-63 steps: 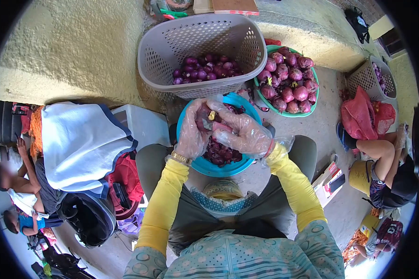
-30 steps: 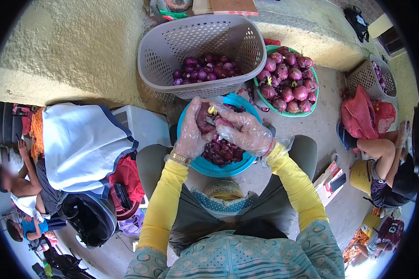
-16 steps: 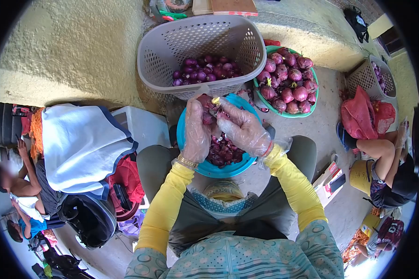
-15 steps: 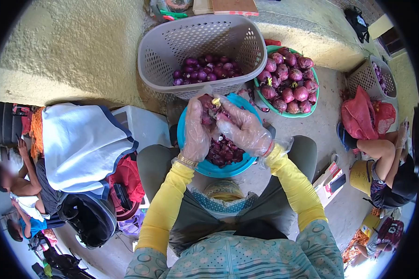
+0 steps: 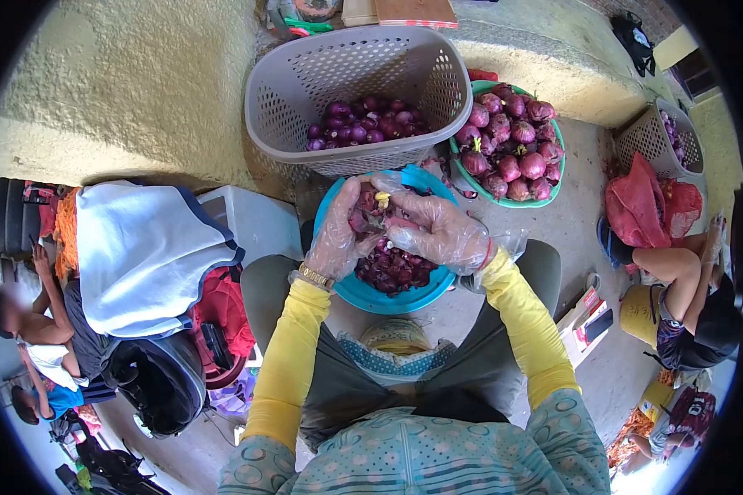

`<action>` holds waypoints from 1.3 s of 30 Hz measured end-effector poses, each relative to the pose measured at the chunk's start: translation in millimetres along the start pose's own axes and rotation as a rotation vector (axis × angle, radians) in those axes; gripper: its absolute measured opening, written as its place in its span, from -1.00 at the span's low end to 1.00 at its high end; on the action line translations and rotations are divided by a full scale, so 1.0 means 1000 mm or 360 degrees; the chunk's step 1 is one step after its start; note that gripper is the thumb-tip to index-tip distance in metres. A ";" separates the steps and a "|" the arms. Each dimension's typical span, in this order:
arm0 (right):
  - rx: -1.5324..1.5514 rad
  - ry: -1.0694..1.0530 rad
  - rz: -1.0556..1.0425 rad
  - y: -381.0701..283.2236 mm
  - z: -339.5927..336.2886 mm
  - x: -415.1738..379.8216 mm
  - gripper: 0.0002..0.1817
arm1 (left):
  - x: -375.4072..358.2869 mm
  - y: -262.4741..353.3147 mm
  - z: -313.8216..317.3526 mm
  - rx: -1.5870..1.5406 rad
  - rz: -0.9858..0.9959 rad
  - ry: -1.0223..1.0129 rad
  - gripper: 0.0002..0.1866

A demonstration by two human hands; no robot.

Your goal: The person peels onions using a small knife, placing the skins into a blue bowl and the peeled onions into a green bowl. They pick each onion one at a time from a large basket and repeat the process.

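Over the blue basin point(image 5: 348, 295), both of my hands, in clear plastic gloves, are closed around a red onion point(image 5: 370, 216) with a short yellow sprout. My left hand point(image 5: 335, 238) wraps its left side. My right hand point(image 5: 444, 236) grips it from the right, thumb pointing inward; dry skin shows between the hands. The fingers hide much of the onion. Below, loose onion skins point(image 5: 395, 271) lie in the basin. Just beyond stands a grey perforated basket point(image 5: 274, 99) holding peeled purple onions point(image 5: 370, 125). A green basin point(image 5: 516, 204) at right is heaped with unpeeled red onions point(image 5: 512, 168).
A wall rises behind the basket. On the left are a white cloth point(image 5: 149, 256) and a black container point(image 5: 161, 388). Red mesh sacks point(image 5: 640, 206) and a second basket point(image 5: 636, 140) stand right. Other people sit at both sides. A small box with a phone point(image 5: 596, 327) lies right.
My left hand has shifted a little left and my right thumb has moved lower. Both hands keep hold of the onion, which has tilted slightly.
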State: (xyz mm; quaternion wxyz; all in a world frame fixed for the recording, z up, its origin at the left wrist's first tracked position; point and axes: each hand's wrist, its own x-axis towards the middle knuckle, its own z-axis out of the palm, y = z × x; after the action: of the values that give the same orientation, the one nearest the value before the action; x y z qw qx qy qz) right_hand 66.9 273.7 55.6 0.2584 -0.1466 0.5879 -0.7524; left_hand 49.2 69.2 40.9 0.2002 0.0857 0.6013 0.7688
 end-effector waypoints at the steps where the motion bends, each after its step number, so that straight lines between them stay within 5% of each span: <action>1: 0.0004 0.0009 -0.0008 0.001 0.000 0.000 -0.22 | -0.001 0.004 0.001 0.0001 0.0000 0.0000 -0.38; 3: -0.0061 0.0020 -0.0075 -0.001 0.000 0.000 -0.24 | -0.005 0.012 0.005 0.0391 0.0005 0.0017 -0.33; 7: -0.0017 0.0154 -0.0077 0.005 0.006 0.002 -0.30 | 0.003 -0.006 -0.009 0.0186 0.0113 -0.0180 -0.32; 9: 0.0110 0.0247 -0.0125 0.009 0.013 0.008 -0.31 | 0.015 -0.018 -0.011 -0.1140 -0.0286 -0.0171 -0.34; 10: 0.0241 0.0331 -0.0171 0.009 0.015 0.010 -0.32 | 0.013 -0.017 0.006 -0.0866 -0.0002 0.0044 -0.27; 15: 0.0204 0.0348 -0.0066 0.009 0.012 0.014 -0.30 | 0.012 -0.016 0.028 -0.0413 0.0231 0.0388 -0.24; 18: 0.0121 0.0311 -0.0174 0.006 0.012 0.014 -0.27 | 0.010 -0.017 0.018 -0.0395 0.0166 0.0358 -0.26; 20: 0.0118 0.0293 -0.0175 -0.001 0.009 0.009 -0.25 | 0.006 -0.014 0.014 -0.0471 -0.0174 0.0236 -0.25; 27: -0.0233 0.0114 -0.0123 -0.011 -0.001 0.003 -0.23 | 0.001 -0.003 0.019 -0.0482 -0.0324 0.0267 -0.37; 29: -0.0263 0.0151 -0.0201 -0.007 -0.002 0.003 -0.24 | -0.002 -0.026 -0.004 -0.0125 -0.0150 -0.0118 -0.21; 32: -0.0188 0.0073 -0.0038 -0.012 -0.003 0.000 -0.26 | -0.005 0.023 0.025 -0.0421 -0.0580 0.0314 -0.09; 36: -0.0021 0.0130 0.0035 -0.011 0.000 0.000 -0.31 | -0.001 -0.018 -0.006 -0.0027 -0.0048 -0.0207 -0.21; 38: -0.0029 0.0169 0.0013 -0.004 0.000 0.002 -0.33 | 0.015 -0.025 -0.013 -0.1337 -0.0302 -0.0511 -0.26; 39: 0.0177 0.0237 -0.0012 0.004 0.000 0.004 -0.33 | 0.014 -0.021 -0.006 -0.1336 -0.0302 -0.0515 -0.26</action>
State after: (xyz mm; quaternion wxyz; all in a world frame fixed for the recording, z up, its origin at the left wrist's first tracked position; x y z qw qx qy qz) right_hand 64.0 270.7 51.5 0.2189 -0.0777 0.5624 -0.7936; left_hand 38.4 74.0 18.0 0.3784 0.0607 0.2041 0.9008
